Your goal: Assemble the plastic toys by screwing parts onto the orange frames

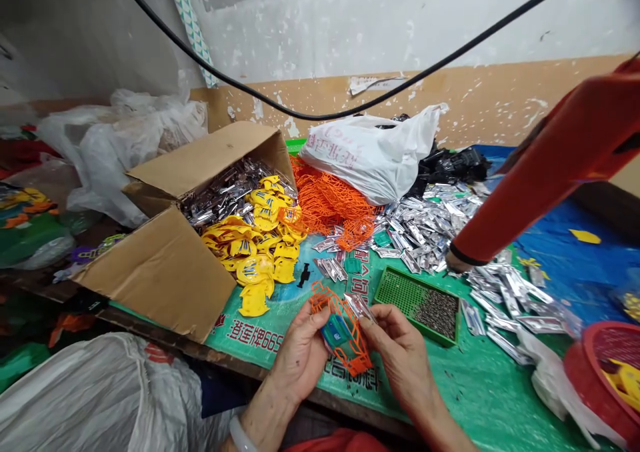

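Near the front edge of the table, my left hand (300,355) is closed on an openwork orange plastic frame (357,362). A translucent teal plastic piece (336,333) sits against the frame, partly behind my left thumb. My right hand (403,349) pinches a shiny silver plastic piece (358,305) between thumb and fingers, right beside the frame's upper edge. Whether the silver piece touches the frame I cannot tell. Just beyond my right hand stands a green tray (400,291) with many small dark screws heaped at its right end.
A cardboard box (165,272) lies on its side at left, spilling yellow pieces (255,265). Behind are piled orange frames (325,202), a white bag (365,155) and silver pieces (415,229). A long orange-red tapered object (540,172) slants in from upper right. A black cable (295,113) hangs across. A red basket (575,359) stands right.
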A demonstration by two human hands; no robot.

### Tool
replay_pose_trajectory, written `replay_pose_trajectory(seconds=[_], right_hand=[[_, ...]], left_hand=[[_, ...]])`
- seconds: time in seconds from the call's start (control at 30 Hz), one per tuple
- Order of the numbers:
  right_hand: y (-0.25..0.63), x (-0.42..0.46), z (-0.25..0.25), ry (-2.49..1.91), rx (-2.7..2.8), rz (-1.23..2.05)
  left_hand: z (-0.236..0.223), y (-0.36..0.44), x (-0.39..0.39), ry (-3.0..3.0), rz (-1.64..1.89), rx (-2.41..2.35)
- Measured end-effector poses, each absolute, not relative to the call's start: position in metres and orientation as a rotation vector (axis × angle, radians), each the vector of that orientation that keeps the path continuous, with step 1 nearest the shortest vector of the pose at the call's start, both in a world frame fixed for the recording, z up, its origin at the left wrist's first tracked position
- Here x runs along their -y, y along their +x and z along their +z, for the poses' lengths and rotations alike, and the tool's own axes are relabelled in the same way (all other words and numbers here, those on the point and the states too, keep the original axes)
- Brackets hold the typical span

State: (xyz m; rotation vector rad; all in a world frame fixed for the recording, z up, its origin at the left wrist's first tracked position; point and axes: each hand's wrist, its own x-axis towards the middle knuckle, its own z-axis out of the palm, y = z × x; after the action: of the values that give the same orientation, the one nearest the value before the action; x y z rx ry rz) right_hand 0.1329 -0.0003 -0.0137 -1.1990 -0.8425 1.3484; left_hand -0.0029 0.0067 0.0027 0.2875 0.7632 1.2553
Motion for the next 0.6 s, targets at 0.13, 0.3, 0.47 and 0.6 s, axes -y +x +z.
replay_pose_trajectory(seconds=[0.13,0.3,0.47,0.6], right_hand=[[0.142,0.003,-0.005,-1.285,0.952,1.107],[0.16,0.002,0.011,-1.375,1.332,1.032],[0.158,-0.005,0.021,-1.486,1.374,1.14],[0.153,-0.014,0.025,-1.385,1.229,1.518]], left_hand=[[0.004,-0.007,-0.008,0.315,1.285,-0.748],[0.004,-0.011,-0.007,0.376,1.353,-0.779],[0.004,-0.01,0.001,0.499,1.282,-0.797],[0.004,-0.005,0.003,0.494,1.238,-0.795]])
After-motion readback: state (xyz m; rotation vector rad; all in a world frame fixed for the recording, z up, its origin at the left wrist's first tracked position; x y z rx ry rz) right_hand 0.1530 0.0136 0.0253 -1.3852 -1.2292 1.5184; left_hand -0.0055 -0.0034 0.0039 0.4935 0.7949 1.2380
